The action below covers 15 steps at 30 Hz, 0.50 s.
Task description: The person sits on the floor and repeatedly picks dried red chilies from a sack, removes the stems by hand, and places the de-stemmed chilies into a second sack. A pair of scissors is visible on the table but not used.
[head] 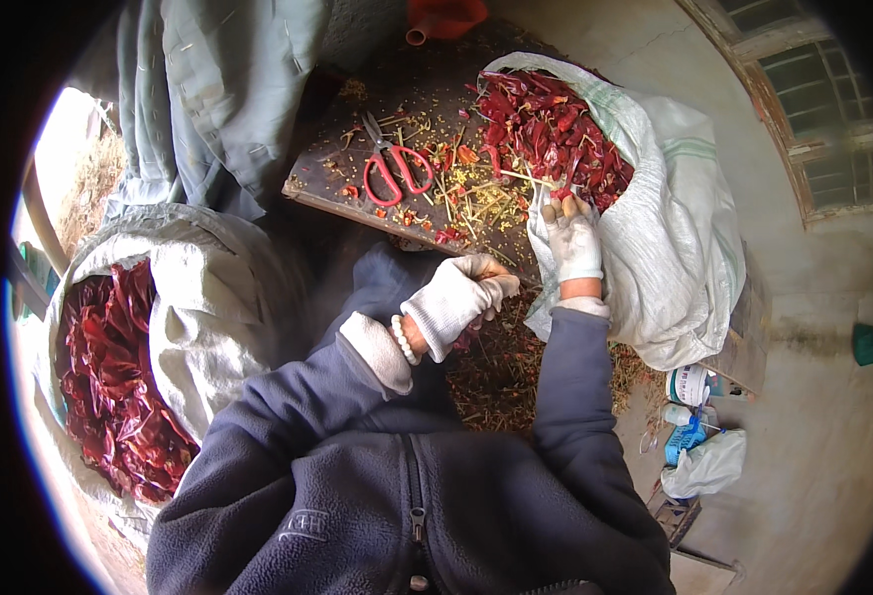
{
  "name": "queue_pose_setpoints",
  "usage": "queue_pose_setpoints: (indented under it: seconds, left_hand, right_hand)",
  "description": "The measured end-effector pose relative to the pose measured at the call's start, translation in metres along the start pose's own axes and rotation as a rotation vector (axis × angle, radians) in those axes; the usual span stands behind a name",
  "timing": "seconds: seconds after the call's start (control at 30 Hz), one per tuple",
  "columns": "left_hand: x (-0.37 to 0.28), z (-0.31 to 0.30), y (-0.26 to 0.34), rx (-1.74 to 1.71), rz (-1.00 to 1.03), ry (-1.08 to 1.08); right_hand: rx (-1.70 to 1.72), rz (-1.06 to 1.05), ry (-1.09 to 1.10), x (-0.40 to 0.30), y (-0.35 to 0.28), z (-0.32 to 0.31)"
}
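Note:
My left hand (460,299), in a white knit glove with fingertips bare and a beaded bracelet at the wrist, is curled in front of the table edge. Dark red dried chili (472,327) shows beneath its fingers; how many pieces is hidden. My right hand (575,236), gloved alike, reaches to the mouth of a white woven sack (693,245). Its fingertips are closed on a dried red chili (561,193) at the edge of the heap. Many dried red chilies (548,123) fill that sack's opening, which lies tilted toward the table.
Red-handled scissors (399,175) lie on the dark tabletop (317,175) among yellow seeds and cut stems (474,201). Another woven sack (206,320) of dried chilies (120,387) stands at my left. Stem litter (496,379) lies below. Containers and a plastic bag (708,465) sit right.

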State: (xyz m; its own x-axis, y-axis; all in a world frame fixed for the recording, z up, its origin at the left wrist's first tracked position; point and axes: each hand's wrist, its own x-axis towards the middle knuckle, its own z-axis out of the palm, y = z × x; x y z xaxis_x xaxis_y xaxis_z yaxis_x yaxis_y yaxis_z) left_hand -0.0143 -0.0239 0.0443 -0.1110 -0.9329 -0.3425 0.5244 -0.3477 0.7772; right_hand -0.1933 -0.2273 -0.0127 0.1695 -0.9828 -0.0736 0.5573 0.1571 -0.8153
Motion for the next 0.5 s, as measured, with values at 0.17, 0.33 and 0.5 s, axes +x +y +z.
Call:
queue_pose_setpoints:
  seconds: [0.17, 0.33, 0.5]
  left_hand:
    - [0.007, 0.000, -0.004, -0.048, 0.029, 0.028]
    - [0.008, 0.003, -0.005, -0.130, 0.089, 0.057]
    - [0.007, -0.003, -0.007, -0.164, 0.220, -0.004]
  right_hand:
    - [0.002, -0.003, -0.187, -0.040, 0.000, 0.025]
    - [-0.101, -0.043, -0.245, -0.086, -0.005, 0.057]
    - [-0.428, -0.379, -0.334, -0.121, 0.008, 0.078]
